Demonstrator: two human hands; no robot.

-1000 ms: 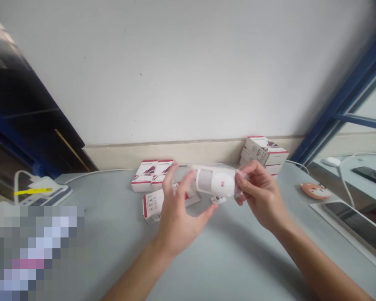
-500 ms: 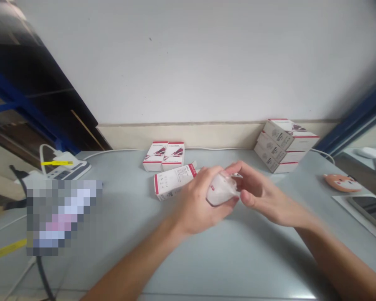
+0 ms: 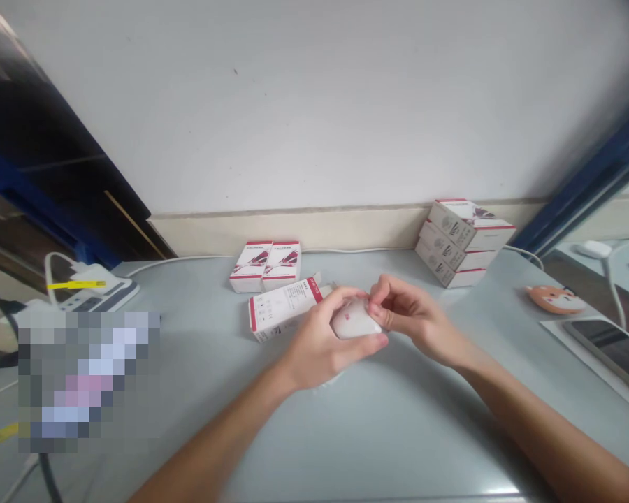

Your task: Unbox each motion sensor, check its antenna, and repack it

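My left hand (image 3: 317, 346) is wrapped around a white rounded device (image 3: 353, 321) with a small red mark. A thin clear plastic bag (image 3: 329, 383) covers the device, and a wrinkled bit shows below my left hand. On the device's right side, my right hand (image 3: 406, 314) pinches the bag's end between thumb and fingers; the pinched part is mostly hidden. Just behind my left hand lies a white and red box (image 3: 286, 307) with its end flap open, marked as a detector.
Two closed boxes (image 3: 265, 265) sit side by side behind the opened one. Three more are in a stack (image 3: 461, 244) at the back right. A fox-shaped orange item (image 3: 554, 300) and a phone (image 3: 608, 353) lie on the right. At left are a power strip (image 3: 102, 297) and a blurred-out object (image 3: 91, 377).
My right hand's fingers have closed from a looser curl into a pinch at the device's right side. The view has shifted slightly; the boxes keep their places.
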